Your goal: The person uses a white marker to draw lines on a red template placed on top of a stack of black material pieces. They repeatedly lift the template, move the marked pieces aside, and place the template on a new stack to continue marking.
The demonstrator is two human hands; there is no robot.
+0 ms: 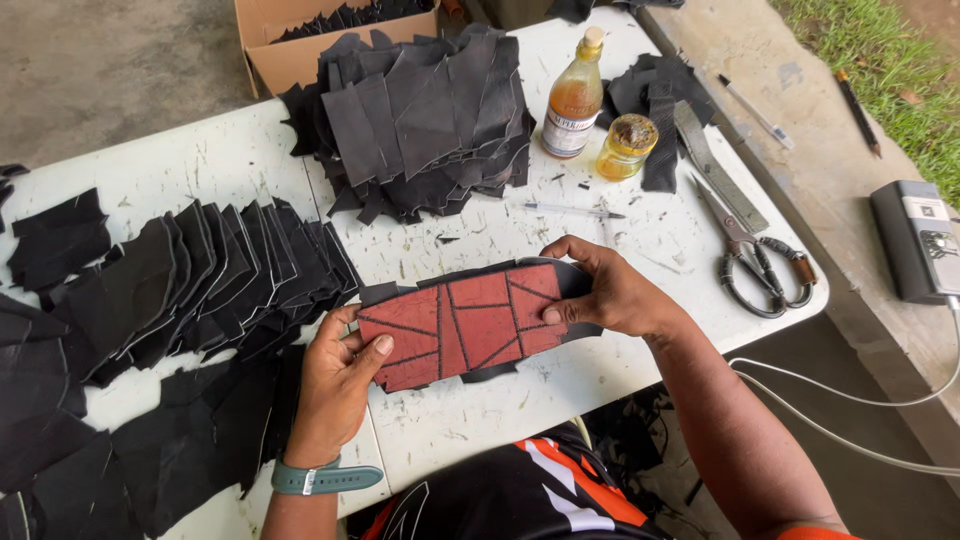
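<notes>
Both my hands hold a red cardboard pattern (462, 326) with dark cut lines, laid flat on a black leather piece whose edges show around it. My left hand (338, 384) grips the left end, thumb on top. My right hand (606, 296) pinches the right end, thumb pressed on the red surface. The piece hovers just above the white table (470, 420) near its front edge.
A heap of black leather pieces (425, 115) lies at the back, and overlapped rows of cut pieces (190, 285) spread to the left. A glue bottle (574, 98), small jar (626, 146), pen (570, 210) and scissors (755, 260) lie right. A cardboard box (300, 40) stands behind.
</notes>
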